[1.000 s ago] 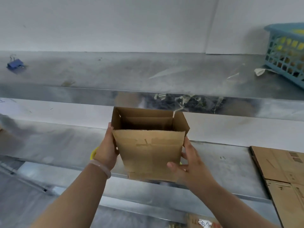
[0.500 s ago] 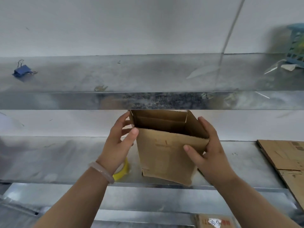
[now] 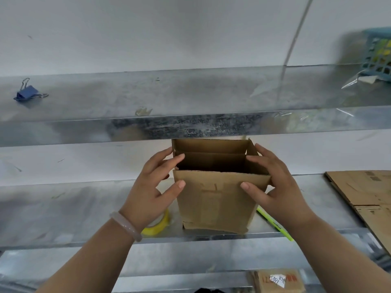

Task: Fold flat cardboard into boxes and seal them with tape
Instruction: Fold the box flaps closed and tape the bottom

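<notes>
Steel shelf bears an open box, left hand and right hand gripping its sides.

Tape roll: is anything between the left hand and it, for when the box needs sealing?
Nothing visible does. The yellow tape roll lies on the shelf just left of the cardboard box, partly hidden behind the left hand, which grips the box's top left corner.

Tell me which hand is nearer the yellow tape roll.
Left. The left hand holds the box at its left corner, beside the yellow tape roll, partly hiding it; the right hand holds the opposite corner.
</notes>
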Demonstrator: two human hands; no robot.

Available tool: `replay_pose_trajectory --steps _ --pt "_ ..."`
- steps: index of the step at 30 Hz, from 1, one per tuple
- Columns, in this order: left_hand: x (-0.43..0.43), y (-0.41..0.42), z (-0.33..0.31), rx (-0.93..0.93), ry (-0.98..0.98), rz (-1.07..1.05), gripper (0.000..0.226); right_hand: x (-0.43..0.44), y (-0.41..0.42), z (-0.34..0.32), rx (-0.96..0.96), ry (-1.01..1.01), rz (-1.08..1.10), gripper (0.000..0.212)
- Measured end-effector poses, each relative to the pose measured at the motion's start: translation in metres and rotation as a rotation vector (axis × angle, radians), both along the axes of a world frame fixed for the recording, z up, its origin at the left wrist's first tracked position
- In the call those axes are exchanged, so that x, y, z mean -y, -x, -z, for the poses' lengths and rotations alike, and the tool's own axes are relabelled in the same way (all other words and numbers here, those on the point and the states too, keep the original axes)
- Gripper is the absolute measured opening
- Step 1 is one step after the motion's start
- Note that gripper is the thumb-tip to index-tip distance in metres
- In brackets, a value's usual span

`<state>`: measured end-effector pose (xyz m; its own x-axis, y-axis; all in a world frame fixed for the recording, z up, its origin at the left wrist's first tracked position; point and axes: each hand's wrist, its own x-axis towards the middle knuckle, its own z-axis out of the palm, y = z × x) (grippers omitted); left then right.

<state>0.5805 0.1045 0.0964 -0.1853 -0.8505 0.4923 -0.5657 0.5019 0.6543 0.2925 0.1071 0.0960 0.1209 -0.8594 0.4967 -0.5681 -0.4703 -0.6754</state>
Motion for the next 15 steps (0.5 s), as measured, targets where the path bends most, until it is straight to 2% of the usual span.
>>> replay_pose_trajectory --steps 3,4,7,9,12,15 --pt "0.010 -0.002 -0.006 -0.231 -0.043 -0.026 0.032 0.000 0.002 -0.002 0.000 0.002 -0.012 0.040" --pt "0.016 -0.001 -0.012 -0.243 -0.046 -0.061 0.029 0.000 0.002 -0.002 0.002 -0.002 -0.013 0.038" --pt "0.036 0.004 -0.035 -0.047 -0.121 -0.133 0.025 0.002 0.000 -0.003 0.009 -0.012 -0.009 0.035" --pt "0.046 0.005 -0.048 0.056 -0.233 -0.080 0.031 0.003 0.000 -0.003 0.005 -0.001 -0.007 0.034" --pt "0.054 0.001 -0.060 0.233 -0.348 -0.081 0.025 0.004 0.002 -0.006 -0.018 0.014 -0.022 0.034" --pt "0.059 0.000 -0.067 0.366 -0.441 -0.012 0.033 0.008 0.005 -0.005 -0.008 0.031 -0.032 0.034"
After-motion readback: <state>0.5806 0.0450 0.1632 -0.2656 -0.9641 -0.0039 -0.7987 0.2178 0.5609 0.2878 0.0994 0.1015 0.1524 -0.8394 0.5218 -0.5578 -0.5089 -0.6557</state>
